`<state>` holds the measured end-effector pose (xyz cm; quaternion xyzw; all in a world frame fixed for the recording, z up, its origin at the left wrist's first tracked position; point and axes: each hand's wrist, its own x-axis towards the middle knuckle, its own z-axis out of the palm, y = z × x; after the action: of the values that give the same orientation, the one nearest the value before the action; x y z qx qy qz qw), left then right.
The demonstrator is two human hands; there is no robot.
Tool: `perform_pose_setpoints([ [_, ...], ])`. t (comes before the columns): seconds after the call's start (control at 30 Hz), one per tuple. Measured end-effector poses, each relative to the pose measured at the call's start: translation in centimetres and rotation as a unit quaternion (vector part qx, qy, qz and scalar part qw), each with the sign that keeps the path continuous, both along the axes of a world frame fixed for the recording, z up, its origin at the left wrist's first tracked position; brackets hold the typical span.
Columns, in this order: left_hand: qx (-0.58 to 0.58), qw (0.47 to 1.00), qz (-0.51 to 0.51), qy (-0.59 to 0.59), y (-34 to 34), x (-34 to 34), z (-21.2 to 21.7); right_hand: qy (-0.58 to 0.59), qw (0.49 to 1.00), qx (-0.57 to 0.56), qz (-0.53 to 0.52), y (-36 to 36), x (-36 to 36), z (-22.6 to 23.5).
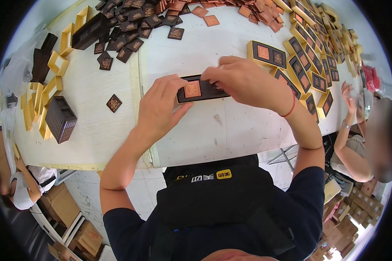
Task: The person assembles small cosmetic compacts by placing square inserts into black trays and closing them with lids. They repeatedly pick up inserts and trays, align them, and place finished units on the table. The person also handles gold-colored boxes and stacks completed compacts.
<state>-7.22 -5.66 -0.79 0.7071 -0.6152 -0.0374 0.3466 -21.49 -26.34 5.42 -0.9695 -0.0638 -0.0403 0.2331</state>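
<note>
In front of me lies a narrow black ribbed tray [207,93] with a gold edge at its left end. A copper-brown square piece [192,88] with an embossed emblem sits in its left compartment. My left hand [161,101] grips the tray's left end, thumb along the near side and fingers on the far side. Over the right half, my right hand [241,82] is closed in a pinch, slightly blurred. Beneath its fingers, part of a dark square piece [219,87] with a gold print shows; the hand covers most of it.
Dark squares [130,26] and copper squares [265,13] lie heaped at the back. One dark square [113,103] lies alone on the left. Gold frames [59,63] and stacked black trays [61,119] stand farther left. Filled gold boxes [300,71] crowd the right, near another person's hands [348,98].
</note>
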Motion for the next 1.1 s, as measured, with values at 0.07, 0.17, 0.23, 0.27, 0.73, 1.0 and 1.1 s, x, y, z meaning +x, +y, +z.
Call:
perform_pose_setpoints([
  [0.07, -0.002, 1.000, -0.003, -0.002, -0.1, 0.0, 0.0, -0.008, 0.996, -0.065, 0.063, 0.6, 0.9, -0.6],
  [0.17, 0.000, 1.000, -0.006, 0.001, -0.1, 0.0, 0.2, -0.054, 0.997, -0.015, 0.047, 0.6, 0.8, -1.5],
  [0.23, 0.003, 1.000, -0.006, 0.010, 0.0, 0.1, 0.2, -0.083, 0.996, 0.023, 0.020, -0.2, -0.4, -1.6],
  [0.27, 0.008, 1.000, -0.003, 0.016, 0.1, 0.1, 0.0, -0.074, 0.996, 0.046, 0.001, -0.9, -1.8, -1.5],
  [0.73, 0.010, 0.999, -0.030, -0.040, -0.1, -0.5, 0.2, -0.113, 0.970, -0.147, -0.157, 5.6, -5.5, -4.8],
  [1.0, -0.012, 0.999, -0.035, 0.019, 0.1, -0.6, 0.3, -0.118, 0.982, -0.039, -0.145, 5.3, -3.1, -5.5],
  [1.1, 0.001, 1.000, -0.002, 0.014, 2.3, 2.4, 2.5, -0.116, 0.966, -0.106, -0.203, 5.5, -5.5, -7.0],
])
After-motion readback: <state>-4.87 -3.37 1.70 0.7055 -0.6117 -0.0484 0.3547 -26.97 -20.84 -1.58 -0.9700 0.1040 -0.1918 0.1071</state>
